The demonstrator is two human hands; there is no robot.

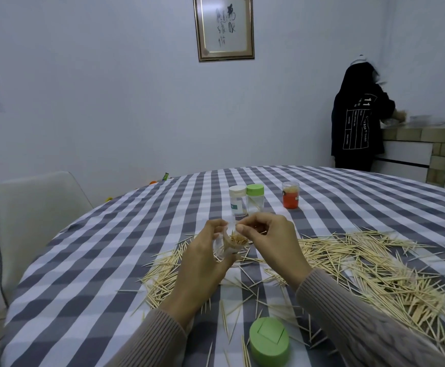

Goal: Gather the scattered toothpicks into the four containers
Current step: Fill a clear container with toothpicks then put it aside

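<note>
Checked table (110, 247): left hand (202, 258) holds clear container (225, 246) w/ toothpicks.

Round tabletop under grey-and-white checked cloth (126, 250). White moulded chair (34, 207) at left edge. Gold-framed calligraphy picture (224, 27) on pale wall. Person in black printed hoodie (356, 123) at tiled counter (422, 136), far right.

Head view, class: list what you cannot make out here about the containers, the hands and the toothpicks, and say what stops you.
- Clear jar: its base, hidden by the left hand.
- Right hand: how many toothpicks it pinches, too small and partly hidden by its fingers.
- White-lidded jar and green-lidded jar: how full they are, too small to tell.
- Green lid: whether anything lies under it.
- Toothpick pile: its right end, cut off by the frame edge.
</note>
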